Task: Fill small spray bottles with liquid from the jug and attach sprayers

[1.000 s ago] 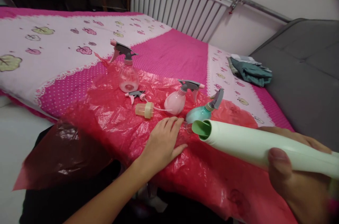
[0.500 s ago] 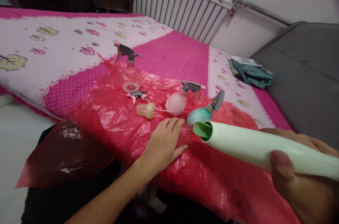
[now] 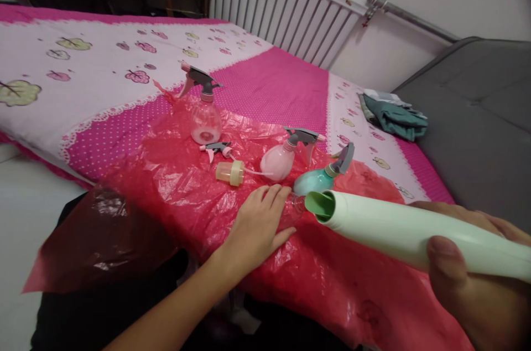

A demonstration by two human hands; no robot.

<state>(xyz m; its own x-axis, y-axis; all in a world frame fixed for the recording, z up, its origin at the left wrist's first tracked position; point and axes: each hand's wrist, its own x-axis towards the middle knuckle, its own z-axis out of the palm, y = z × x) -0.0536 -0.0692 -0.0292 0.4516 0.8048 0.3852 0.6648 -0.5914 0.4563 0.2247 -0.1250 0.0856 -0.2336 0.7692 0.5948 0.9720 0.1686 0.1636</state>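
My left hand (image 3: 257,226) lies curled over a small clear bottle (image 3: 293,208) on the red plastic sheet (image 3: 174,185); only the bottle's open neck shows past my fingers. My right hand (image 3: 473,290) grips a long pale green container (image 3: 398,232), held almost level, its green spout right beside the clear bottle's neck. Just behind the spout lies a teal spray bottle (image 3: 317,179). A pink spray bottle (image 3: 277,161) lies to its left. A loose spray head with a yellowish cap (image 3: 229,171) rests near it.
A clear pink spray bottle (image 3: 204,118) stands upright at the sheet's far edge. The pink and white bedspread (image 3: 83,79) stretches left. Folded clothes (image 3: 394,115) lie at the right, next to a grey sofa (image 3: 477,118). A radiator (image 3: 282,8) lines the wall.
Both hands and the green container have stayed almost still; the view has only drifted slightly.
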